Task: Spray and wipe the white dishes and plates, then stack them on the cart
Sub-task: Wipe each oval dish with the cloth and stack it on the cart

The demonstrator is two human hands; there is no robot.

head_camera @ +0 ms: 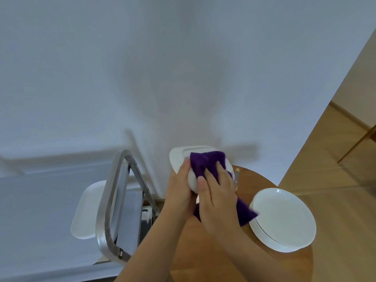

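Wiping a small white dish

I see right hand [215, 197] fingers pressing the purple cloth [205, 162] onto a white dish [193, 180], gripped by the left hand [180, 186] above the round wooden table [254, 259]. Stacked plates [282, 218] sit right; the cart [114, 202] stands left.

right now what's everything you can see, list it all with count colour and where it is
small dish: one, white, held up in the left hand, being wiped
cloth: one, purple, pressed on the small dish
rectangular plate: one, white, behind the hands
stack of round plates: one stack, white, right side of the table; count unclear
table: one, wooden, round, under the hands
tray: one, white, on the cart at left
cart: one, metal frame, left of the table
left hand: grips the small dish
right hand: grips the cloth
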